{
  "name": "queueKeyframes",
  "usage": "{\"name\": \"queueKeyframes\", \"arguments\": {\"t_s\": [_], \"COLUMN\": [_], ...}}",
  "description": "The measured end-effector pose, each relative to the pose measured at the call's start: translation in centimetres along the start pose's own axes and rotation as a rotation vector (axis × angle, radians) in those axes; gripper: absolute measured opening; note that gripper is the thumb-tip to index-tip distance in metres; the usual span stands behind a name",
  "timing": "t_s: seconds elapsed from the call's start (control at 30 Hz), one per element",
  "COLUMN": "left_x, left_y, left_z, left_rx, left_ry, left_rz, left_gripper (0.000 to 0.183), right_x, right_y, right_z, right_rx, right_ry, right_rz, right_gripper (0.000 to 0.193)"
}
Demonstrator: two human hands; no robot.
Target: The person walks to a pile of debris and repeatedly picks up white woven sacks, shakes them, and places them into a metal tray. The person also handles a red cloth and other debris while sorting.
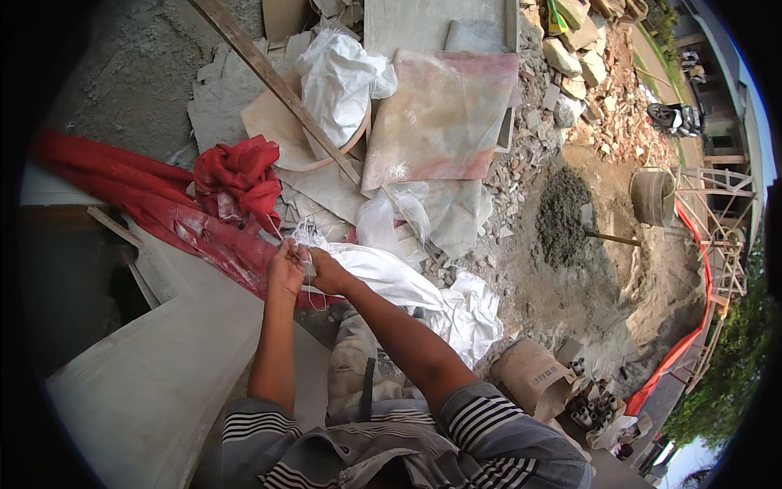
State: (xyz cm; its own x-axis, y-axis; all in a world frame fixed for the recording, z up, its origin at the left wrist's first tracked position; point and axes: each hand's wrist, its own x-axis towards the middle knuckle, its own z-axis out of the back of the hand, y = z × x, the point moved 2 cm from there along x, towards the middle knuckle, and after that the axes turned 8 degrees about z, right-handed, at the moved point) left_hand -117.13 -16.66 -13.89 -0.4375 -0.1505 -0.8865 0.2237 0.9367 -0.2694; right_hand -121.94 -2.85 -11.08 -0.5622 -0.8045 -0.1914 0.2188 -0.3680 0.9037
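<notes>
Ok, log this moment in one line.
left hand: pinching white string | right hand: close beside it, fingers curled on string | nearby: red cloth, white sack

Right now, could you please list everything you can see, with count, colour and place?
Red cloth: count unclear, red, left
White string: count unclear, white, at the hands
White sacks: two, white, one beside the hands, one upper centre
Wooden strip: one, brown, top
Stained sheet: one, beige and pink, top centre
Wet heap: one, grey, right
Bucket: one, greyish, right
Motorcycle: one, dark and white, upper right
Stones: many, pale, upper right
Beige sack: one, beige, lower right
Left hand: one, bare, centre-left
Right hand: one, bare, beside it
</notes>
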Motion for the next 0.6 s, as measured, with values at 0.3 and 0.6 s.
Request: {"name": "queueKeyframes", "arguments": {"t_s": [0.3, 0.6], "left_x": [1.8, 13.0], "left_y": [-4.3, -12.2], "left_z": [-0.3, 1.4], "left_rx": [-0.153, 0.199], "left_ry": [-0.033, -0.392], "left_rz": [-0.041, 0.082], "left_gripper": [0.033, 0.031], "right_x": [-5.3, -8.1], "right_y": [5.6, 10.6], "right_z": [0.9, 1.5], "right_rx": [0.275, 0.056], "right_ry": [-0.268, -0.247], "right_rz": [-0.163, -0.128], "right_gripper": [0.039, 0.030]}}
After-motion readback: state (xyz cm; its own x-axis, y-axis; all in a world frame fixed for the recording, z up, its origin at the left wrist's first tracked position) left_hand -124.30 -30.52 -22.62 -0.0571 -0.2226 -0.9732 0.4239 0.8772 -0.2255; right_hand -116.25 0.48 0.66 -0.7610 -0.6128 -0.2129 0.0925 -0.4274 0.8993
